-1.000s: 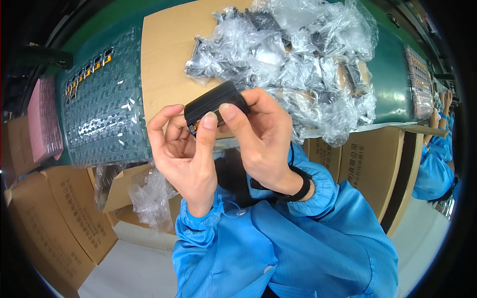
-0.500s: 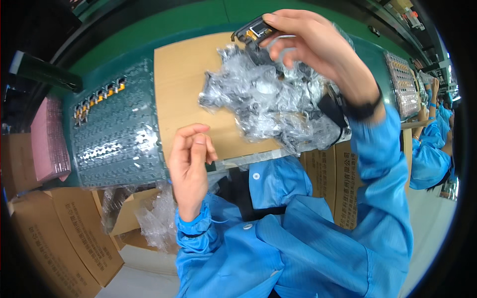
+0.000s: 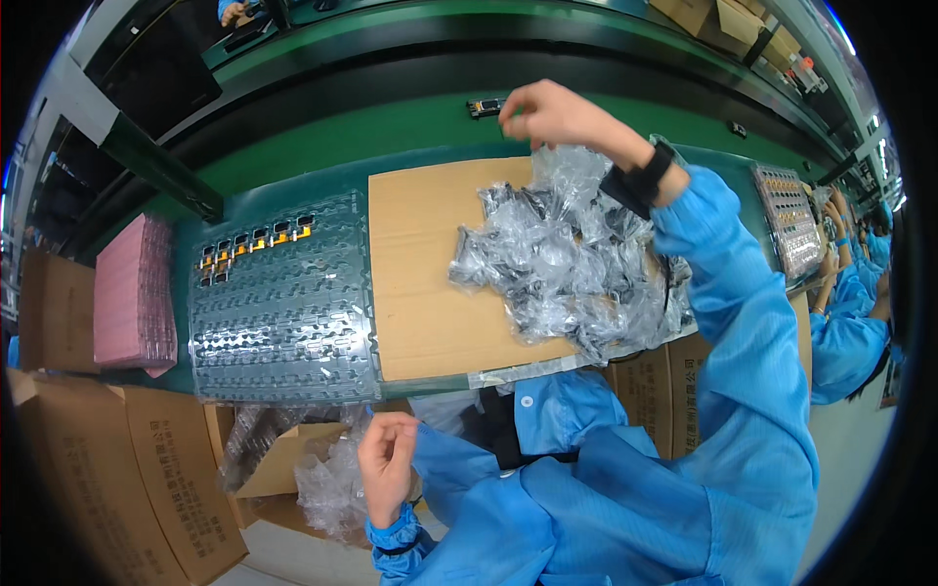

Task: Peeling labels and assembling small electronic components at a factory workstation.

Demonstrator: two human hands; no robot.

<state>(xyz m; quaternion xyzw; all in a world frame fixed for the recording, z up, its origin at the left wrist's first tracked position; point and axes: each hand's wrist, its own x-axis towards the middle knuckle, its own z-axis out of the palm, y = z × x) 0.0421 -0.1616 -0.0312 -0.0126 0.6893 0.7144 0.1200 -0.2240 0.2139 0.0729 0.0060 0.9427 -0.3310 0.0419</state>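
Black device (image 3: 484, 108) has moved onto green surface (image 3: 391, 137); cartons (image 3: 181, 474) bear dark print.

Dark printed characters (image 3: 171, 479) stand on the lower-left brown carton (image 3: 132, 488) and another carton (image 3: 686, 391) right of centre

The right hand (image 3: 555, 115), fingers loosely bent, hangs just beside a black electronic device (image 3: 486, 107) on the green conveyor belt (image 3: 381, 142). Below it, clear plastic bags (image 3: 576, 259) heap over a cardboard sheet (image 3: 420, 322) — left of that lies a clear blister tray (image 3: 283, 337). The left hand (image 3: 387, 457) is near the table edge (image 3: 430, 387), fingers curled.
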